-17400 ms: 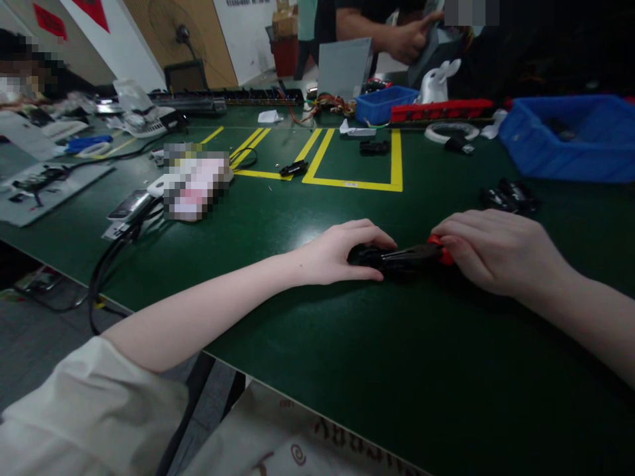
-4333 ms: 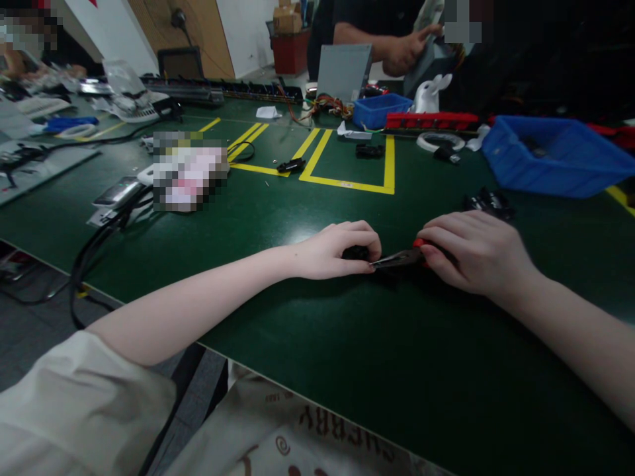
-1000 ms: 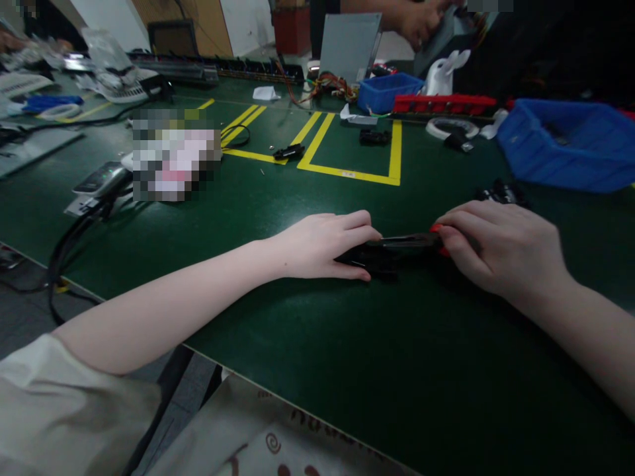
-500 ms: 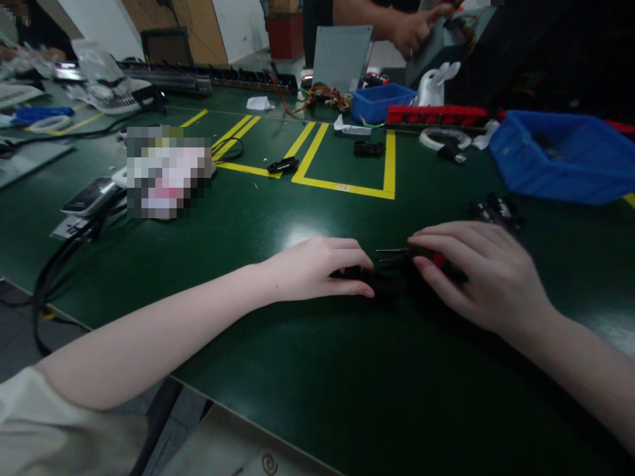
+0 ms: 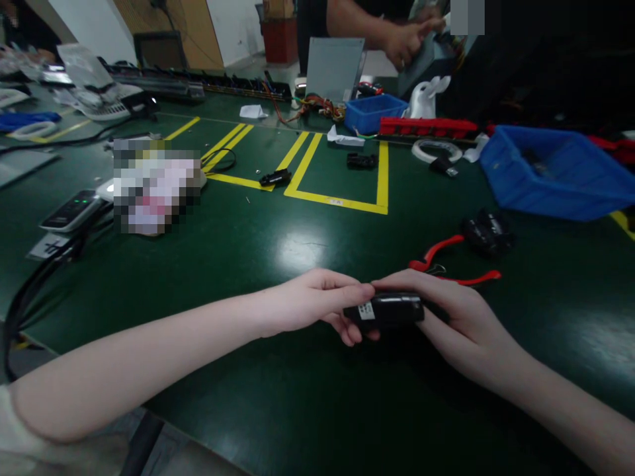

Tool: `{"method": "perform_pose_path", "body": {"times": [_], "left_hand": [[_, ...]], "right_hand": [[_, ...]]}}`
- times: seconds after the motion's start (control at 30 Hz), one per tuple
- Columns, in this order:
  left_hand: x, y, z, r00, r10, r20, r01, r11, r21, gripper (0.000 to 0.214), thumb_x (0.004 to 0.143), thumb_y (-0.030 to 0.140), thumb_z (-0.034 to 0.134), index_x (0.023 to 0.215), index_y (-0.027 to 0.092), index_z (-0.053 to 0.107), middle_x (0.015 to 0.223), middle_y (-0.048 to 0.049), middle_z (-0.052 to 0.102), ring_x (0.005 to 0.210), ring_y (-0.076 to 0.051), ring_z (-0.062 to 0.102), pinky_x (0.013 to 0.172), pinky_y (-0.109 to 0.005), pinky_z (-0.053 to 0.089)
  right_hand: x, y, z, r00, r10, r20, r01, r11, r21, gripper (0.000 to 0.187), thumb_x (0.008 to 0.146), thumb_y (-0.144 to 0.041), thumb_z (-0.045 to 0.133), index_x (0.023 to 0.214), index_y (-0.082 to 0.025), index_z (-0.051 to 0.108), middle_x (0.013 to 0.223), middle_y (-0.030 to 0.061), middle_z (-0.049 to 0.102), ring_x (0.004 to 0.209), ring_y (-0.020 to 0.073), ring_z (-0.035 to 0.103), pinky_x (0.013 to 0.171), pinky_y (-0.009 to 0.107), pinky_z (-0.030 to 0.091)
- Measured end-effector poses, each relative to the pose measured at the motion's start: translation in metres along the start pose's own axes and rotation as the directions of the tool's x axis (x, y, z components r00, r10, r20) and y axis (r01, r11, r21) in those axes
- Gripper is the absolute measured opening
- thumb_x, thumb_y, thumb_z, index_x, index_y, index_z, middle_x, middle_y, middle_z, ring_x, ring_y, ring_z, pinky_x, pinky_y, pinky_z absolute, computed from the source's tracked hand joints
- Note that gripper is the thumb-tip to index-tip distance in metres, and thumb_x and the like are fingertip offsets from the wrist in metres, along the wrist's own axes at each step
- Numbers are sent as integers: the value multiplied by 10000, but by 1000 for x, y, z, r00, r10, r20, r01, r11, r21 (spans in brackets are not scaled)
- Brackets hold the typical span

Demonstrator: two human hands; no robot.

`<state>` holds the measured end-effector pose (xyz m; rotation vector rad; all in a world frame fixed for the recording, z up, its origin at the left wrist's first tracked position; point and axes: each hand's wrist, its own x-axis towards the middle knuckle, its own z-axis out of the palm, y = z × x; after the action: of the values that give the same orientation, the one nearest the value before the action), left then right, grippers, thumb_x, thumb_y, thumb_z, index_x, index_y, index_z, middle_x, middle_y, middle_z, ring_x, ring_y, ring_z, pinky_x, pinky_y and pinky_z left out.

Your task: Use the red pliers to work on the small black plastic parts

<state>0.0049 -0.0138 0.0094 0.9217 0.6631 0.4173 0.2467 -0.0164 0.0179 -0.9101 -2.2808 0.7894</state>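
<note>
A glossy black plastic case [image 5: 397, 311] with a small white label is between my two hands, just above the green table. My left hand [image 5: 330, 301] grips its left end, thumb on top and fingers curled beneath. Around the far side and right end of the case, my right hand [image 5: 451, 307] is closed, its fingers partly hidden. Beyond my right knuckles lie pliers with red handles [image 5: 479, 277], spread apart, their jaws hidden behind the hand. Several small black parts [image 5: 489, 233] are heaped right behind the pliers.
A large blue bin [image 5: 550, 192] stands at the right, with a smaller blue bin [image 5: 374, 114] at the back. Black pieces [image 5: 362, 160] lie around yellow tape markings [image 5: 337, 201]. Cables [image 5: 37, 277] and a pixelated object [image 5: 159, 192] occupy the left. A co-worker's hand [image 5: 404, 46] holds a grey metal box across the table.
My right hand has let go of the pliers, which now rest on the table, and has joined my left hand at the black case. The case is nearer to me and more visible.
</note>
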Motion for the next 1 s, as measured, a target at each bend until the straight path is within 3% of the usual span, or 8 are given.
{"method": "perform_pose_path", "body": {"times": [0.1, 0.23, 0.47, 0.67, 0.83, 1.0], "left_hand": [[4, -3, -1, 998, -23, -60, 11, 982, -189, 344, 985, 462, 686, 993, 121, 738, 907, -104, 773, 726, -121, 686, 788, -291, 597], [7, -4, -3, 991, -63, -118, 15, 931, -365, 347, 1070, 390, 542, 1018, 110, 741, 902, -104, 762, 732, -118, 681, 832, -287, 592], [5, -2, -3, 993, -61, -99, 14, 907, -420, 310, 1052, 379, 569, 1026, 126, 746, 984, -107, 767, 824, -136, 702, 911, -301, 581], [4, -3, -5, 997, 33, -65, -59, 890, -452, 233, 959, 329, 708, 1114, 159, 743, 1145, -113, 776, 937, -153, 721, 991, -321, 560], [4, -8, -4, 998, 38, -54, -62, 802, -594, 301, 1040, 356, 572, 1178, 161, 756, 1272, -112, 752, 1137, -175, 712, 1073, -318, 513], [4, -8, 1, 996, 43, -81, -85, 755, -650, 295, 1039, 309, 577, 1201, 137, 753, 1320, -108, 734, 1210, -183, 675, 1169, -340, 442]], "right_hand": [[1, 1, 2, 1000, -19, -13, 19, 999, -40, 179, 988, -218, 538, 981, -254, 714, 914, 46, 767, 780, 199, 727, 661, 312, 575], [1, 0, 5, 997, -68, -39, 64, 994, -87, 214, 989, -230, 571, 1138, -276, 717, 1019, 58, 787, 883, 212, 747, 749, 337, 596], [1, -2, 9, 997, -39, -61, 36, 999, -37, 262, 994, -247, 568, 1217, -313, 689, 1047, 49, 790, 894, 224, 749, 749, 367, 613], [0, -2, 6, 988, -77, -131, 69, 995, -69, 301, 980, -189, 574, 1251, -302, 641, 1085, 52, 785, 922, 212, 757, 782, 350, 623], [-1, -6, 8, 931, -203, -302, 106, 946, -306, 235, 927, -108, 614, 1114, -240, 670, 971, 31, 765, 865, 183, 737, 772, 333, 583], [1, -11, 12, 894, -370, -252, 160, 789, -593, 168, 933, -176, 674, 1097, -204, 694, 989, 47, 776, 943, 199, 723, 893, 376, 515]]}}
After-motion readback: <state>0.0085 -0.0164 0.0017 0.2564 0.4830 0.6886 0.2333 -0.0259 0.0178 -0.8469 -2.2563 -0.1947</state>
